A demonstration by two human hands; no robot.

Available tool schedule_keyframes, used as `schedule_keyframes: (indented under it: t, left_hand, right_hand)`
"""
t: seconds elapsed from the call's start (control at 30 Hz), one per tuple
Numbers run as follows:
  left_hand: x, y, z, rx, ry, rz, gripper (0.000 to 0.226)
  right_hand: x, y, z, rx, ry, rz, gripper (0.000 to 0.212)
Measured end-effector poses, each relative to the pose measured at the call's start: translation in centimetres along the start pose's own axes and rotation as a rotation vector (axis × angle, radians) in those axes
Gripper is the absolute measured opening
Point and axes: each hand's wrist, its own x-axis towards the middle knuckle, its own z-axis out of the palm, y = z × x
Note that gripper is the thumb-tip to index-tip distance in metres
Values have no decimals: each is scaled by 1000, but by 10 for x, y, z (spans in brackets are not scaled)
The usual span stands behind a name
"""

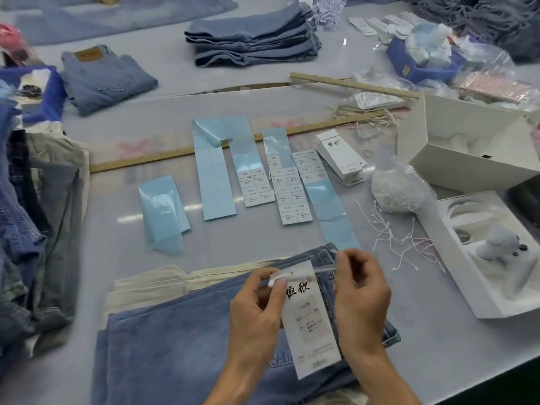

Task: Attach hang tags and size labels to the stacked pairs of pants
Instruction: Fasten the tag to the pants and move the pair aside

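Fingers [279,283] of left hand [257,314] pinch hang tag [311,320] top; right hand [361,293] pinches string [324,268] end. Tag hangs over jeans [181,343] on desk [438,361]. Step: fastening tag. Next: likely close string loop, lay tag flat.

both hands [309,299] pinch a white hang tag [310,320] above folded jeans [181,346].

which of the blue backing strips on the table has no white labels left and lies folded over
The short strip farthest left, folded and crumpled, lying apart from the long strips.
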Motion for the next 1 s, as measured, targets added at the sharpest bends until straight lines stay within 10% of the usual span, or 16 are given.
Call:
schedule_keyframes:
  t: [0.1, 0.47, 1.0]
  left_hand:
    - [1, -4, -4, -13, 14, -53, 5]
    - [2, -11, -8, 143, 53, 92, 6]
    - [-1, -16, -11, 187, -58, 193, 21]
  right_hand:
    - [4, 10, -3, 154, 216, 271, 7]
    - [-34, -1, 14, -276, -349, -251, 4]
    - [-34, -3, 13, -487, -277, -423, 6]
